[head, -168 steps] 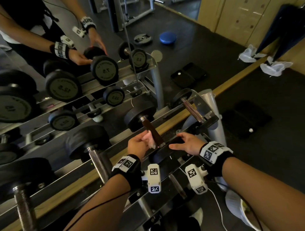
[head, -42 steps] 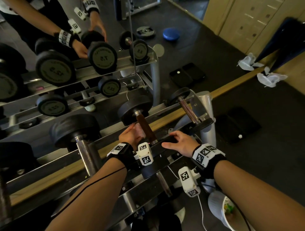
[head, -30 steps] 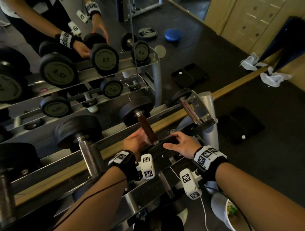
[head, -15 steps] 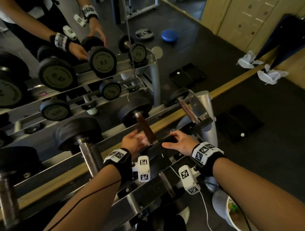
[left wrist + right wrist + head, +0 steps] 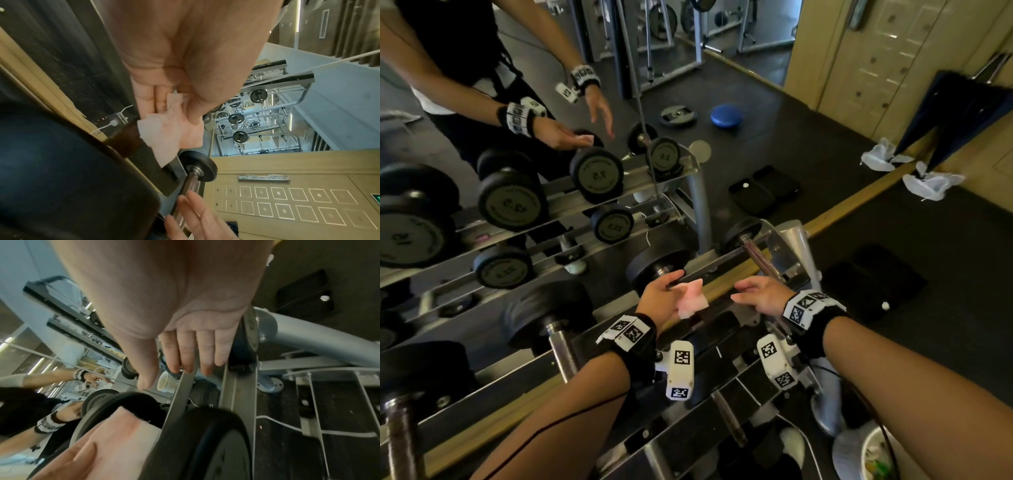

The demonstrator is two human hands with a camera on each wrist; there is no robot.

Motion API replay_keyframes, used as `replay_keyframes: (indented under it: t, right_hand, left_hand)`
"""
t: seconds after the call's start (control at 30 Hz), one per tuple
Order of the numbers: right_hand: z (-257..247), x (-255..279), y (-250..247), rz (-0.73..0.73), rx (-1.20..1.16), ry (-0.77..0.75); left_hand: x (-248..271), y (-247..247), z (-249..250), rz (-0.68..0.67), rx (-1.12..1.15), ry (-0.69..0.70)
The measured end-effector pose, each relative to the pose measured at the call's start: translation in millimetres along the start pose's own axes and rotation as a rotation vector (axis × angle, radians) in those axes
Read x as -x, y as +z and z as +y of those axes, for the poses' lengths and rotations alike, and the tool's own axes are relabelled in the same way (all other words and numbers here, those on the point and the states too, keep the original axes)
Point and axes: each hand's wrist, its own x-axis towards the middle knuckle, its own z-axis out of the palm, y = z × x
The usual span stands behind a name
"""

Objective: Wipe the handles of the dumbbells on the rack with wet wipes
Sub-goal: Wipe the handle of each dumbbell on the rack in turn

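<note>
On the rack [image 5: 619, 356], the big dumbbell [image 5: 544, 318] sits at nine o'clock of the hands, its steel handle running toward the viewer. The left hand [image 5: 659, 298] is lifted just above the middle dumbbell [image 5: 659, 265], whose black head lies at twelve o'clock of it; thumb and fingers pinch a crumpled wet wipe [image 5: 691, 298], which hangs clear of the brown handle [image 5: 125, 141] in the left wrist view. At three o'clock of the wipe, the right hand [image 5: 762, 296] hovers with fingers straight and slightly apart, holding nothing, just over the rack's rail. Past it, at one o'clock, the small dumbbell [image 5: 748, 236] rests at the rack's end, its handle angled toward the right wrist.
</note>
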Motion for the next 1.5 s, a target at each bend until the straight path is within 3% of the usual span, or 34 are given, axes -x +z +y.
replay_keyframes:
  t: [0.2, 0.43, 0.63, 0.9, 1.07, 1.17, 1.3, 1.5]
  right_hand:
    - [7, -17, -79, 0.082, 0.046, -0.115]
    - [55, -51, -148, 0.031, 0.076, -0.086]
    - [92, -78, -155, -0.094, 0.102, -0.029]
    - [112, -95, -154, -0.16, 0.034, 0.02]
    - [116, -99, -153, -0.169, -0.038, 0.058]
    - [120, -98, -150, -0.146, -0.095, 0.063]
    - [123, -96, -149, -0.138, -0.118, 0.046]
    - [125, -91, -149, -0.133, -0.131, 0.013]
  left_hand:
    - [-27, 66, 30, 0.107, -0.031, 0.058]
    - [-55, 132, 34, 0.223, 0.032, 0.027]
    - [-81, 161, 12, 0.321, 0.07, -0.073]
    - [-114, 170, -1, 0.373, 0.017, -0.007]
    - [-119, 175, 8, 0.343, -0.187, 0.043]
    - [-116, 185, 11, 0.255, -0.385, 0.107]
    - [-112, 198, 9, 0.161, -0.521, 0.075]
    - [-94, 191, 3, 0.046, -0.53, 0.184]
